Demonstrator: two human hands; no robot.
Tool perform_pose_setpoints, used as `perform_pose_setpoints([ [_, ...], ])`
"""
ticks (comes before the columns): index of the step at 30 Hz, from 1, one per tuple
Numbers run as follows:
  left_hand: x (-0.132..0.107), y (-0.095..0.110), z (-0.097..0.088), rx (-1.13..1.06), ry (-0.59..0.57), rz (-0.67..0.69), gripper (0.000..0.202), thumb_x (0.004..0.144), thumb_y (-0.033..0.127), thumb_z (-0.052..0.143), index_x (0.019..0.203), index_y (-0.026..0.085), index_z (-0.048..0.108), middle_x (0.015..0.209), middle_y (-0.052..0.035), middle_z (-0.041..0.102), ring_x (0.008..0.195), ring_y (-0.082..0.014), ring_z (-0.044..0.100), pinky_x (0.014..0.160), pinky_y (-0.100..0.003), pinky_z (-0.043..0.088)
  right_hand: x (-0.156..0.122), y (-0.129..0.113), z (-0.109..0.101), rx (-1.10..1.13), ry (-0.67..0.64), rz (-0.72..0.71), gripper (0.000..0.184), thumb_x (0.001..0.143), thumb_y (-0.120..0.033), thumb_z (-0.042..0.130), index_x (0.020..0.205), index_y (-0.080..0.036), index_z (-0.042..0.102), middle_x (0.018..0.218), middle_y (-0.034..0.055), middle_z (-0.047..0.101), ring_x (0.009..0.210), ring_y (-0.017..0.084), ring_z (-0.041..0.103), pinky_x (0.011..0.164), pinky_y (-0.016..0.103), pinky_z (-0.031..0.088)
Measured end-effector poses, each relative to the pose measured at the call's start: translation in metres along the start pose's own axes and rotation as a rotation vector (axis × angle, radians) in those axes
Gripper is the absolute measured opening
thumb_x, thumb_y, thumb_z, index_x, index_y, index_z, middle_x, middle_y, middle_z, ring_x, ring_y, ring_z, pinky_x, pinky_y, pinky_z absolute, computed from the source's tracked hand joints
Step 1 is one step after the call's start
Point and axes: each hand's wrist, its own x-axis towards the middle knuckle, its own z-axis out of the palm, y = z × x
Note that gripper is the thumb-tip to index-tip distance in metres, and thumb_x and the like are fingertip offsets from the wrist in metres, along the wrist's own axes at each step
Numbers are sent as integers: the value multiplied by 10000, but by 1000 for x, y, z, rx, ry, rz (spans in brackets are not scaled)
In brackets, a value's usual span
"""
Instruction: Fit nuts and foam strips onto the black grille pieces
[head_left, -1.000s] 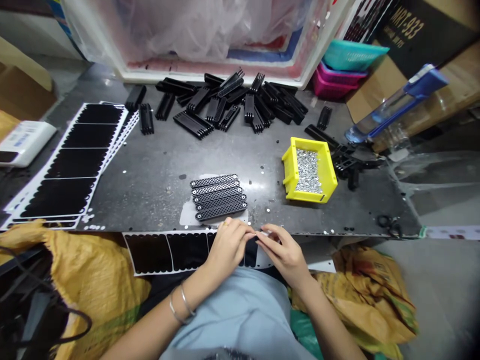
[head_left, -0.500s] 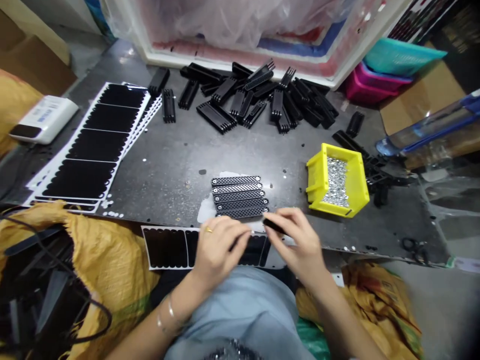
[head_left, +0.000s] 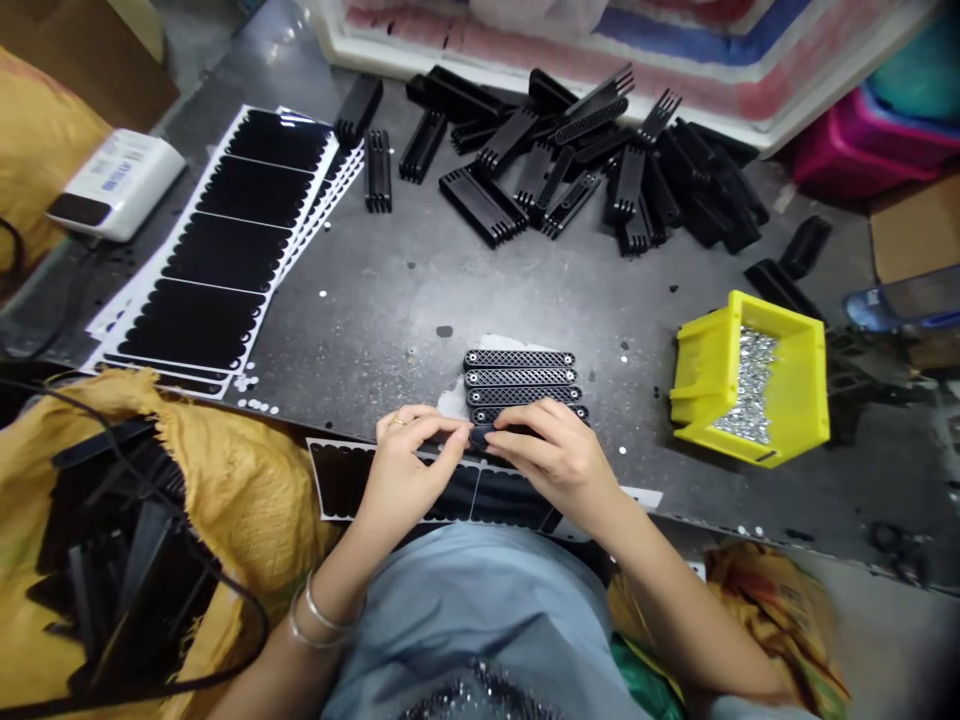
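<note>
A small dark piece [head_left: 479, 436] sits at the near left corner of the row of black lattice bars [head_left: 520, 378], the landmark for this report. The left hand [head_left: 405, 465] has thumb and forefinger closed on the left end of the piece; the right hand [head_left: 566, 458] has its fingers clamped on it from the other side. Contact with a bar below cannot be confirmed, the right hand covering that area. At least four bars show bare lattice faces; judged on this, work on the row is at an early stage, with the piece in hand unfinished. Right of the row on the counter [head_left: 360, 320] stands a yellow bin [head_left: 694, 375] of small metal parts [head_left: 752, 385]. Beyond the row lie loose black slotted parts [head_left: 553, 180]; left of it, sheets of black panels [head_left: 225, 240].
</note>
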Motion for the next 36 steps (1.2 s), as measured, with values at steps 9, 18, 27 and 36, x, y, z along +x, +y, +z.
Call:
perform_pose_setpoints([
  [9, 4, -4, -1, 31, -19, -22, 140, 900, 356, 694, 806, 260, 733, 884, 9, 751, 984, -224, 663, 1053, -452, 349, -18, 7, -36, 63, -34, 206, 216, 1010, -303, 644, 1182, -217, 741, 1094, 95, 723, 966, 210, 675, 809, 371, 568],
  [18, 10, -12, -3, 38, 0, 52, 176, 891, 378, 704, 779, 249, 743, 835, -4, 746, 892, -209, 680, 951, -410, 446, -35, 27, -34, 222, 143, 266, 160, 983, -197, 651, 1076, -234, 777, 925, 39, 672, 799, 146, 651, 681, 288, 554],
  [27, -23, 0, 26, 58, 140, 546, 128, 925, 137, 702, 1012, 230, 709, 945, -20, 766, 944, -185, 706, 945, -378, 516, -93, -14, -24, 52, 228, 353, 344, 1006, -135, 586, 1313, -263, 674, 979, 60, 593, 845, 168, 636, 757, 306, 583],
  [36, -32, -15, 75, -24, -113, 765, 319, 976, 64, 589, 1247, 221, 653, 1120, -81, 764, 1089, -199, 711, 960, -381, 577, -108, -10, -4, 107, 137, 318, 273, 1021, -203, 580, 1280, -232, 661, 1045, 80, 579, 889, 179, 629, 780, 325, 589],
])
